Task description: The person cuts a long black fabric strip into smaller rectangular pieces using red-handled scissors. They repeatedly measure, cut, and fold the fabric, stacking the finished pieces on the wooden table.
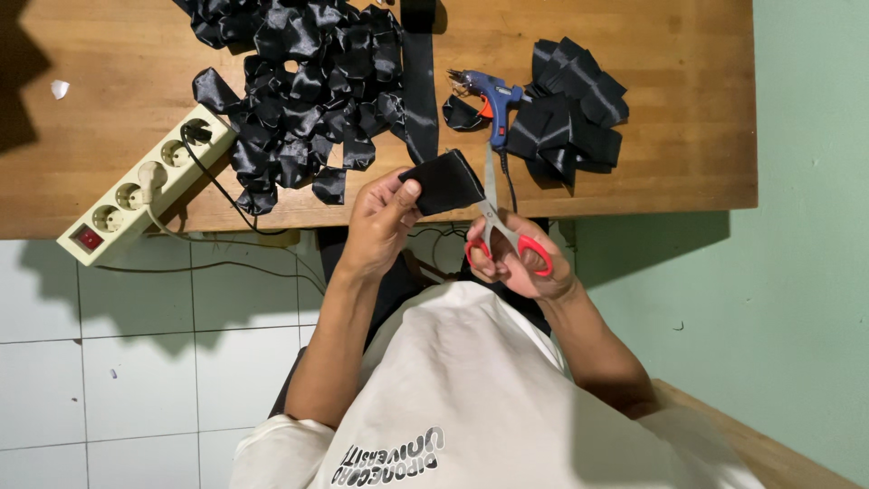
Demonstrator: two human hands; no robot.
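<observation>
My left hand (380, 217) pinches a folded piece of black satin ribbon (445, 181) just over the near edge of the wooden table (109, 54). In my right hand (516, 263) is a pair of red-handled scissors (502, 231), fingers through the loops, blades pointing up along the ribbon's right side. A long black ribbon strip (419, 81) runs down the table toward the held piece.
A big heap of cut black ribbon pieces (299, 91) lies at the table's middle, a smaller stack (570, 109) to the right. A blue glue gun (493, 95) rests between them. A cream power strip (145, 186) with plugs sits at left. White tiled floor below.
</observation>
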